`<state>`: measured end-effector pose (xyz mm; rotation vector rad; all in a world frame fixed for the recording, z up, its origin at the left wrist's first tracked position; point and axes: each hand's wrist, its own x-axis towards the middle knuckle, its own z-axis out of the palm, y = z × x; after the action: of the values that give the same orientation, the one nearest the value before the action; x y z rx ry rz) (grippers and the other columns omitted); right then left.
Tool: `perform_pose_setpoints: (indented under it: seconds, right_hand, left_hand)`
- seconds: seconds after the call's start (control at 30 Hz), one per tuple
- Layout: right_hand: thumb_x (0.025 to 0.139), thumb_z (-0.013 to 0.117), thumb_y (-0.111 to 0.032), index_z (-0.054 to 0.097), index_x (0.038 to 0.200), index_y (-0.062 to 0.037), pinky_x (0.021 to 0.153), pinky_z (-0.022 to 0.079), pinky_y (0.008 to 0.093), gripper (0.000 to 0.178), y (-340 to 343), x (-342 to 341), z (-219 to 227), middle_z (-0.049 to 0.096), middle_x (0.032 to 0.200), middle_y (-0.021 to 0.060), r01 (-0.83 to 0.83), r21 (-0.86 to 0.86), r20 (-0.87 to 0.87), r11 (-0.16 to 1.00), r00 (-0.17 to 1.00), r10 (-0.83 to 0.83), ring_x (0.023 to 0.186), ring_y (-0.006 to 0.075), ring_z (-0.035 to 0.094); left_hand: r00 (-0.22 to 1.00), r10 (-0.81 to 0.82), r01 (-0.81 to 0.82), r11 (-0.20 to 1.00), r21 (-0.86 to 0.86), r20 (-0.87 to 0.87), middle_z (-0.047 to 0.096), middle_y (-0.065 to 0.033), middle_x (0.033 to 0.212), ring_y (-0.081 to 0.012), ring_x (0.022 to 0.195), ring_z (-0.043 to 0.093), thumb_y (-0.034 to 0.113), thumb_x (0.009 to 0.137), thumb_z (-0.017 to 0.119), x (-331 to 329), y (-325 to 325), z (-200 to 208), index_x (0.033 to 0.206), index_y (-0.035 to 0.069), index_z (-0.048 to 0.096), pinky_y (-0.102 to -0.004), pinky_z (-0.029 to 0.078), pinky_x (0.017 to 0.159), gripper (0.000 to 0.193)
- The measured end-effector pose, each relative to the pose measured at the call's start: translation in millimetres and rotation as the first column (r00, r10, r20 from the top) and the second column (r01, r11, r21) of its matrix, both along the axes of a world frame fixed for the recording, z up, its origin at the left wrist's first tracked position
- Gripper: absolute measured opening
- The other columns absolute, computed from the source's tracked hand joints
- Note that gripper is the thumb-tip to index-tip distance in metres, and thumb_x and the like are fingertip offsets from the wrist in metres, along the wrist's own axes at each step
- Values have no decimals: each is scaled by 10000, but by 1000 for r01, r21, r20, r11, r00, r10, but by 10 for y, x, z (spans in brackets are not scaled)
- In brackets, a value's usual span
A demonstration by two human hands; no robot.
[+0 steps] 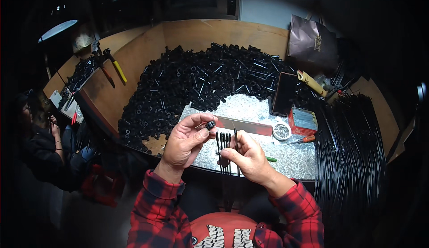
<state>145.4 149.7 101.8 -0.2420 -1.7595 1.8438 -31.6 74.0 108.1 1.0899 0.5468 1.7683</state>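
My left hand [182, 146] pinches a small black ridged plastic part [210, 125] between thumb and fingers. Close beside it, my right hand [250, 161] is closed round several thin black cables [225, 143]. Their upper ends stand up in a row, and the lower lengths hang down past the table's front edge. One more dark strand rises between the fingers of this hand. The two hands are nearly level above the speckled worktop [201, 164], with the part just left of the cable ends. Whether the part touches a cable is too small to tell.
A large heap of black plastic parts [192, 80] lies behind, walled by boards. To the right are a dish of metal bits [281, 131], a red box [304, 121], a screwdriver [308, 139], a phone [284, 93] and many black cables [351, 145]. Another person [44, 149] sits left.
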Motion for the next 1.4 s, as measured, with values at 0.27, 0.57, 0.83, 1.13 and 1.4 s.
perform_pose_setpoints:
  seconds: [0.27,0.57,0.83,1.13,1.4]
  right_hand:
    - [895,598,-30,427,890,-32,687,530,265,171,30,-3,-5,559,840,50,-6,-7,5,1000,1000,7,761,118,616]
    - [903,592,-47,423,898,-31,677,533,274,170,45,22,-8,573,844,65,-2,-23,-18,1000,1000,2,751,135,629]
    - [909,590,-63,426,910,-28,680,536,280,167,52,21,-25,574,844,71,-13,-52,-24,999,1000,12,744,145,634]
    - [903,593,-48,425,908,-36,694,523,276,169,13,18,26,550,841,50,-39,-9,-9,999,999,38,759,130,614]
    - [901,592,-36,422,910,-41,689,497,253,171,1,-15,17,525,834,26,-27,33,20,999,999,27,764,101,581]
  left_hand:
    - [998,39,-37,999,36,-58,559,-73,1130,-134,1022,549,-39,878,568,11,54,-20,1128,24,574,-293,464,921,258]
    - [999,30,-31,998,-48,-35,594,-72,1102,-143,1015,583,15,919,533,77,22,58,1127,19,585,-299,478,909,214]
    - [999,12,-13,1000,-10,-48,589,-79,1126,-145,1040,570,-3,915,527,44,20,-3,1122,9,590,-304,462,934,217]
    - [991,8,-8,1000,3,-134,584,-119,1174,-184,1097,555,-9,880,572,123,-68,130,1149,-1,579,-328,437,981,269]
    - [964,157,-148,987,58,-215,585,-126,1137,-178,1071,558,-27,851,610,131,-66,86,1096,-13,591,-305,437,958,247]
